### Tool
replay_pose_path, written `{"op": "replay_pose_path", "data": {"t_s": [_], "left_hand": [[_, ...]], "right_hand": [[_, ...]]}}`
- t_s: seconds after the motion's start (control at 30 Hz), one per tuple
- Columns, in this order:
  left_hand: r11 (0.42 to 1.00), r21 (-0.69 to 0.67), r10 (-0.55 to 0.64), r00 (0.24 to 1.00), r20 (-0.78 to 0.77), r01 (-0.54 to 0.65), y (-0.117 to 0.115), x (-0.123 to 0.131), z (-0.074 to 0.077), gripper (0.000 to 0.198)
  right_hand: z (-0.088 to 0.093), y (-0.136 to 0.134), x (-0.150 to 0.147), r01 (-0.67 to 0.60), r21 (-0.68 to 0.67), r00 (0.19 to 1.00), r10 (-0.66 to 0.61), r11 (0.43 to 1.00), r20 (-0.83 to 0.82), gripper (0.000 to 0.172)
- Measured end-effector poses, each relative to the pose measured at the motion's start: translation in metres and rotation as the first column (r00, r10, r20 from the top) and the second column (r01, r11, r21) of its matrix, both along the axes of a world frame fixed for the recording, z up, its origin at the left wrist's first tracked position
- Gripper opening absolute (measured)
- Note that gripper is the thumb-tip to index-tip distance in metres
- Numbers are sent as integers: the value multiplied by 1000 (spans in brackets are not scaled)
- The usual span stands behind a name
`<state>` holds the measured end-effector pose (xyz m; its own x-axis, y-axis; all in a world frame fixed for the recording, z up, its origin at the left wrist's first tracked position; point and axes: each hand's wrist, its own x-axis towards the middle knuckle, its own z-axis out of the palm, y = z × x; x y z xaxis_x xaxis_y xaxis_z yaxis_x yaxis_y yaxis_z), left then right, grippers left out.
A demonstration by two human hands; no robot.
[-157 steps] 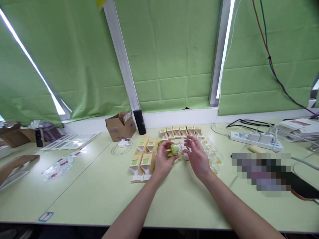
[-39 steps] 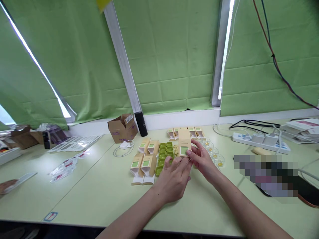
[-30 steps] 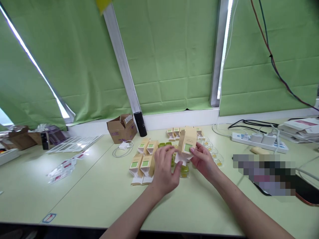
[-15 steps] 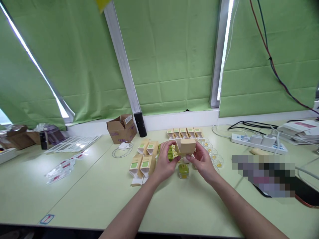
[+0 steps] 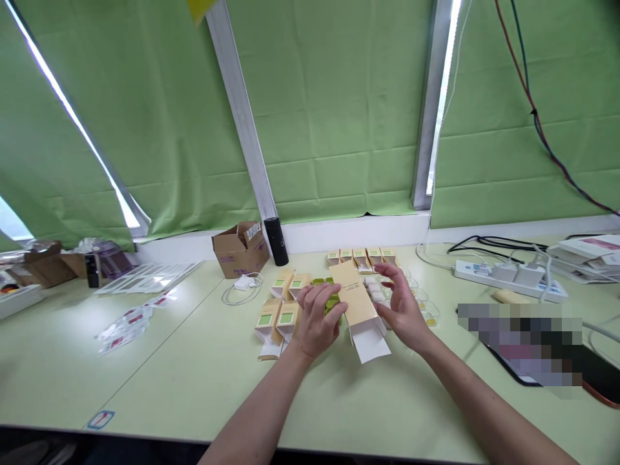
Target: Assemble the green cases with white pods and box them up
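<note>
A tan carton (image 5: pixel 356 302) with its white end flaps open lies between my hands, the open end toward me. My left hand (image 5: pixel 317 321) is curled against the carton's left side, fingers over a green tray (image 5: pixel 331 301). My right hand (image 5: pixel 403 307) is at the carton's right side with its fingers spread, apart from or barely touching it. Whether the small green container seen earlier is inside the carton is hidden. Several like cartons (image 5: pixel 282 302) with green labels lie to the left, and a row of them (image 5: pixel 361 257) stands behind.
Clear small cups (image 5: pixel 422 303) lie right of my hands. A brown cardboard box (image 5: pixel 240 247) and a black cylinder (image 5: pixel 276 240) stand at the back by the window sill. A white power strip (image 5: pixel 506 276) with cables is at the right. Packets (image 5: pixel 124 324) lie at the left.
The carton, held up end-on half a second ago, now lies lengthwise with its open flaps toward me. The small green container on the table in front is out of sight. My right hand's fingers have spread.
</note>
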<state>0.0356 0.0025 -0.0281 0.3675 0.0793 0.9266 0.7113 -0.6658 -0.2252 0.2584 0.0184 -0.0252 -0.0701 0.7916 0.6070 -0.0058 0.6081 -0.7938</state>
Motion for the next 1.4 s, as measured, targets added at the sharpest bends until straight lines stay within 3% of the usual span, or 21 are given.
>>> {"op": "replay_pose_path", "data": {"t_s": [0.2, 0.33, 0.43, 0.6, 0.73, 0.9, 1.2, 1.4], "left_hand": [[1000, -26, 2, 1000, 20, -1, -1, 2, 0, 53], [965, -209, -131, 980, 147, 161, -1, 9, 2, 54], [839, -393, -233, 900, 367, 377, -2, 14, -2, 54], [474, -524, -207, 668, 715, 708, -4, 24, -3, 53], [363, -494, -141, 570, 809, 790, -6, 28, 3, 63], [319, -474, -88, 524, 847, 821, -6, 26, 5, 69], [377, -552, -107, 626, 772, 744, -6, 27, 1, 59], [366, -588, -86, 656, 750, 721, -9, 27, -1, 53]], "right_hand": [[6, 9, 6, -26, 3, 996, 25, 1000, 91, 68], [4, 7, 4, -78, -4, 996, 78, 997, 47, 67], [4, 1, -1, -177, -33, 982, 175, 984, -64, 66], [9, -13, -6, -312, -54, 940, 300, 949, -161, 58], [9, -20, -8, -310, -95, 948, 299, 946, -113, 52], [6, -24, -9, -345, -175, 938, 335, 922, -85, 53], [-3, -22, -5, -358, -158, 934, 352, 920, -63, 49], [-4, -21, -6, -353, -165, 936, 344, 921, -77, 45]]}}
